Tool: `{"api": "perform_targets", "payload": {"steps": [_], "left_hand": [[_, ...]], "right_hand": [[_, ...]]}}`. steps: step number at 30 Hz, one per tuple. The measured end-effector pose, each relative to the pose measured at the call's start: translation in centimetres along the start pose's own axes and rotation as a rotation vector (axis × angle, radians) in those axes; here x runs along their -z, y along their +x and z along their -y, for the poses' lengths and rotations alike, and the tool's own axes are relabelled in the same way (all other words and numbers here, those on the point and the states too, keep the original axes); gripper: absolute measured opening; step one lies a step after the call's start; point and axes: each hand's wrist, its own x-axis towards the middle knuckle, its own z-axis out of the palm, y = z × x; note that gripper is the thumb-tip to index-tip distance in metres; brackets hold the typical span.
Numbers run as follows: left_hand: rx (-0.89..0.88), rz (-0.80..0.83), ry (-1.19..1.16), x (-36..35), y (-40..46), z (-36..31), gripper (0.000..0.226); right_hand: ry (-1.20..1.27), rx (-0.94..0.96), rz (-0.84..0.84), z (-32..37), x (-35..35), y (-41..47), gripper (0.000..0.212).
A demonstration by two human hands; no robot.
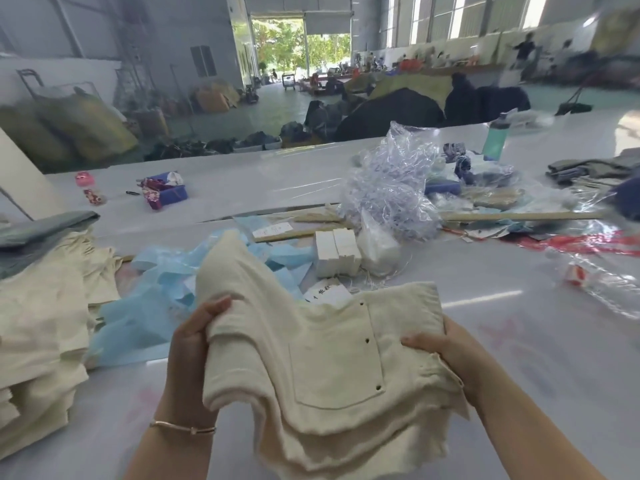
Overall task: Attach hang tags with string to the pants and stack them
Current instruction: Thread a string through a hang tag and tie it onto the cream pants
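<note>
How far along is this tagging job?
Done, it seems: a stack of cream pants lies at the left. In hand: the left hand and right hand grip another cream pair; no tag shows on it. Left: white tag bundles wait on the table.

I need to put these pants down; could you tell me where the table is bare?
Bare table lies right of the right hand, below the plastic bottle. Crowded: cream pants stack left, blue tissue and white boxes ahead.
</note>
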Motion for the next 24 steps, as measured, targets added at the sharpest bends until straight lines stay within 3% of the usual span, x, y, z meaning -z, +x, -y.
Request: {"api": "perform_targets", "payload": {"steps": [3, 9, 14, 18, 22, 24], "left_hand": [[0.093, 0.149, -0.098, -2.2, -0.8, -0.3, 0.015], [0.259, 0.14, 0.004, -9.4, -0.5, 0.8, 0.033], [0.282, 0.328, 0.09, -17.9, 1.7, 3.1, 0.042], [0.35, 0.524, 0.094, -27.1, 3.2, 6.2, 0.045], [0.312, 0.648, 0.187, -35.7, 5.5, 10.6, 0.039], [0.153, 0.622, 0.379, -38.4, 8.1, 13.8, 0.052]], "right_hand": [[-0.013, 0.029, -0.024, 0.2, 0.1, 0.1, 0.068], [-0.016, 0.114, -0.187, 1.8, 3.4, -1.3, 0.055], [-0.04, 0.321, -0.457, 5.6, 10.3, -4.4, 0.049], [-0.07, 0.491, -0.792, 7.2, 17.5, -7.4, 0.048], [-0.046, 0.338, -1.144, 5.1, 24.5, -9.2, 0.05], [-0.228, -0.011, -1.15, 3.6, 27.5, -9.4, 0.068]]}}
